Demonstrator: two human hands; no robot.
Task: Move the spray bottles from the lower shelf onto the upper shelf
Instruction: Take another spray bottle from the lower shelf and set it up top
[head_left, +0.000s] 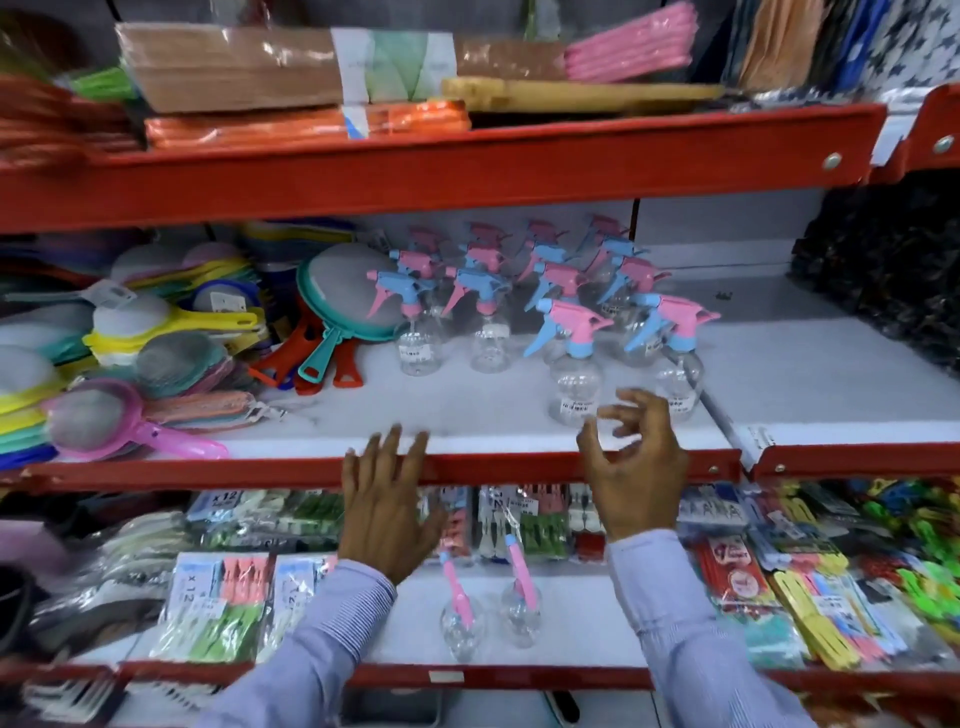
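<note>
Two spray bottles (491, 613) stood upright on the lower shelf (571, 618), below and between both empty hands, the flat left hand (387, 506) slightly nearer than the loosely curled right hand (636, 460), beyond which the upper shelf (467, 410) held many more.

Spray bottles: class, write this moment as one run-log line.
left hand: empty, open | right hand: empty, open | lower shelf: two spray bottles left | upper shelf: many bottles standing
</note>
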